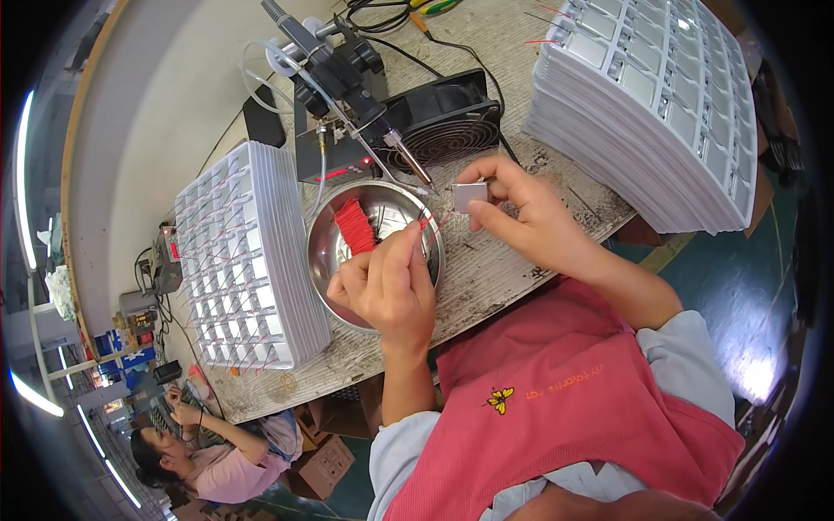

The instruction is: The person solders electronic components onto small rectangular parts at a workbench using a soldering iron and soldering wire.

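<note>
My right hand [537,219] pinches a small flat silver-grey square piece [470,196] between thumb and fingers, just to the right of a soldering iron [412,158] tip. Closed at the fingertips, my left hand [389,282] holds a thin red wire [441,222] whose end points up toward the square piece; whether the two touch is too small to tell. Below that hand stands a round metal bowl [318,280], partly covered by it. In the bowl lies a bundle of red wires [354,224] with dark ends.
A stack of white trays [304,286] with wired square pieces stands at left, a taller tray stack [599,113] at right. Behind the iron is a black fan [447,117]; its stand [334,69] rises beside it. A co-worker [230,464] sits at lower left.
</note>
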`<state>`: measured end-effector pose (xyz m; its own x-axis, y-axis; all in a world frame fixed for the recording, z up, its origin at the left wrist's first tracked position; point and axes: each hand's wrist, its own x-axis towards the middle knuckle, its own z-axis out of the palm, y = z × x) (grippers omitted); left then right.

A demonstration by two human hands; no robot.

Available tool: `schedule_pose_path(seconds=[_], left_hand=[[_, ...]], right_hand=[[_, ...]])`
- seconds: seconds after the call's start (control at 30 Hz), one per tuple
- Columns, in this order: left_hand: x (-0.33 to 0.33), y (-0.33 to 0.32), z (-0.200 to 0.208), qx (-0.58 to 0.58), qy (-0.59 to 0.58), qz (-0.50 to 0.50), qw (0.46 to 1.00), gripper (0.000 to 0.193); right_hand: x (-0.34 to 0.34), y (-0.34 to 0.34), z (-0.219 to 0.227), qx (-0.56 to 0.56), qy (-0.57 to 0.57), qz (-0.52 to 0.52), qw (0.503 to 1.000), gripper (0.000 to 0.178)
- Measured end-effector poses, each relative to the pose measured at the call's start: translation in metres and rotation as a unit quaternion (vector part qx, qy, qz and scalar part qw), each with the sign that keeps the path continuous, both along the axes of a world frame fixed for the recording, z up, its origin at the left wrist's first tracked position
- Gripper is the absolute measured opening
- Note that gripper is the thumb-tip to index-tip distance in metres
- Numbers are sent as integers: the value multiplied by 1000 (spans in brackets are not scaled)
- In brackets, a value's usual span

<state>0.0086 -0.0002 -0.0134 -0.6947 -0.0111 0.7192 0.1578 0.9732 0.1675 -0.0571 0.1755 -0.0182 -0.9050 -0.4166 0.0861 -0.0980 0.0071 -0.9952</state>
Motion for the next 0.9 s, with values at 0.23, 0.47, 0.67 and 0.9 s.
schedule_pose_path(seconds=[0.23, 0.47, 0.67, 0.9], left_hand=[[0, 2, 1, 10, 3, -16, 1000, 23], [0, 3, 3, 16, -1, -22, 1000, 23], [0, 3, 3, 14, 2, -17, 1000, 22], [0, 2, 2, 17, 0, -24, 1000, 22]], right_hand=[[0, -2, 5, 44, -22, 48, 998, 29], [0, -3, 8, 27, -6, 47, 998, 30], [1, -6, 7, 13, -3, 22, 1000, 30], [1, -4, 12, 13, -34, 51, 998, 30]])
